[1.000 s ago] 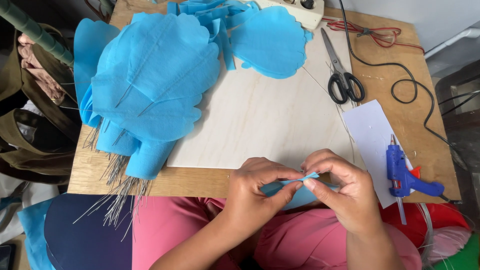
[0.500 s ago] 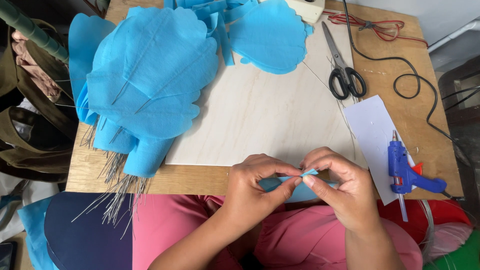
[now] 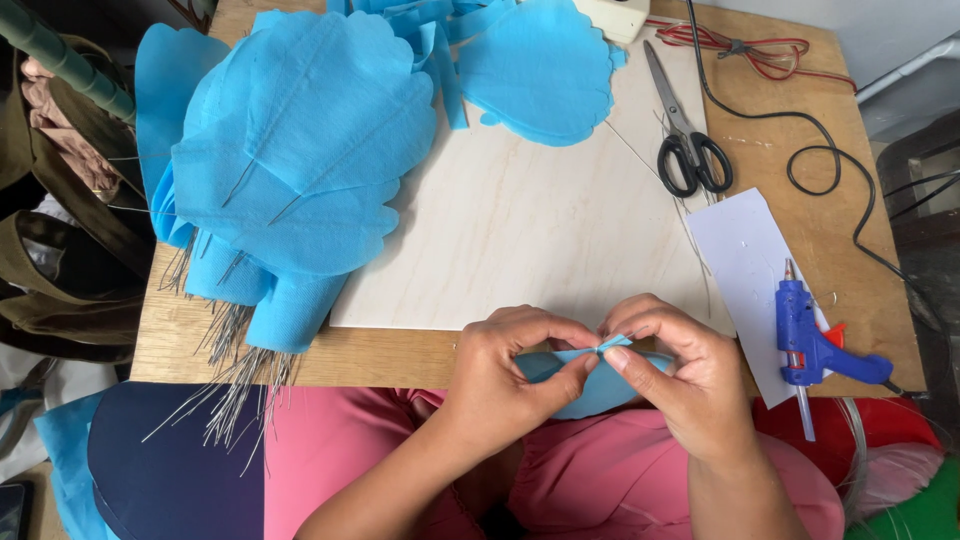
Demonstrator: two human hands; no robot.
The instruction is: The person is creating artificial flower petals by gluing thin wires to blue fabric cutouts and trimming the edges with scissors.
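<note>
Head view: both hands meet at the table's (image 3: 400, 362) near edge, over the lap. Left hand (image 3: 505, 375) and right hand (image 3: 680, 370) pinch a small blue petal (image 3: 600, 385) between thumbs and forefingers, fingertips nearly touching. Its gathered tip pokes up between them; its long axis runs left-right, its body hanging below the fingers.

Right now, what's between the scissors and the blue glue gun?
In the head view, a white paper sheet lies between the scissors and the glue gun, whose nozzle end rests on it.
</note>
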